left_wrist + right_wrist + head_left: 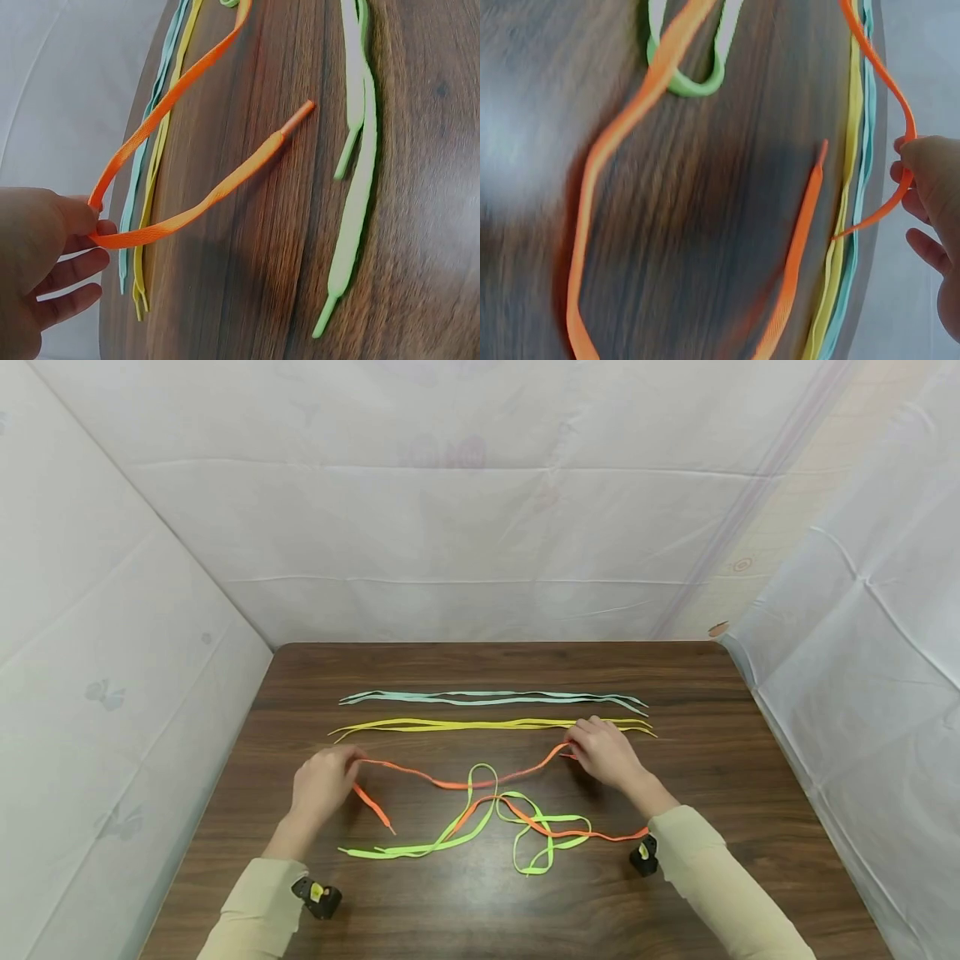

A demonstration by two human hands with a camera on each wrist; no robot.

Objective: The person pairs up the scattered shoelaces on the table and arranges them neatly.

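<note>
On the near side of the straight flat yellow fabric laces (465, 725), a flat orange fabric lace (450, 785) is pinched near one end by the left hand (322, 779) and near the other by the right hand (606, 752), apparently so its sagging span is drawn out lengthwise alongside them.

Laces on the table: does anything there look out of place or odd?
The green lacing stands out: it lies in loose loops, crossed by orange lacing, while the yellow laces and pale blue laces beyond run nearly straight. I see no damage.
</note>
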